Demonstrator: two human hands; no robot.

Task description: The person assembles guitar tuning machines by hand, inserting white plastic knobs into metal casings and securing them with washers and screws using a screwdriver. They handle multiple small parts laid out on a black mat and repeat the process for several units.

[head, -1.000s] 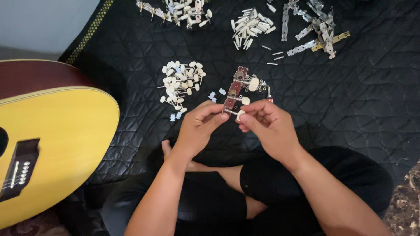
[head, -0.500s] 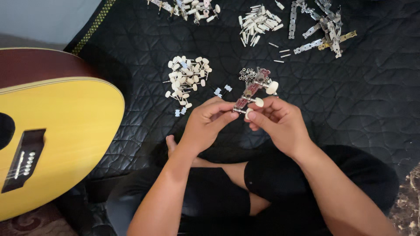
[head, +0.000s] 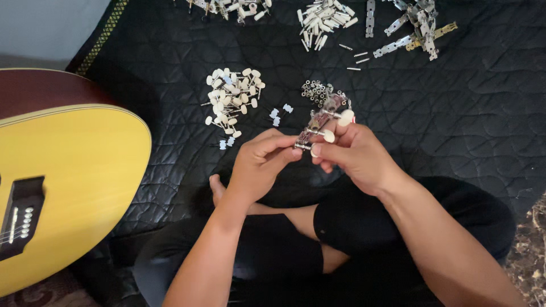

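Note:
I sit cross-legged on a black quilted mat [head: 472, 108]. Both hands hold a guitar tuner strip [head: 319, 120], a dark metal plate with white knobs. My right hand [head: 352, 156] grips its near half, fingers wrapped under it. My left hand [head: 259, 162] pinches the strip's near end between thumb and fingertips. A pile of white tuner knobs on pegs [head: 232, 101] lies just beyond my left hand. A small heap of metal bushings [head: 318, 91] sits behind the strip.
A yellow acoustic guitar [head: 62, 182] lies at the left, its bridge showing. Along the far edge are a heap of white pegs [head: 324, 17], several metal tuner plates [head: 415, 28] and more parts [head: 227, 7]. My bare foot [head: 217, 189] rests below my left hand.
Both hands and the tuner strip stay together; the view has shifted slightly, so everything sits a little further right. The grip looks the same.

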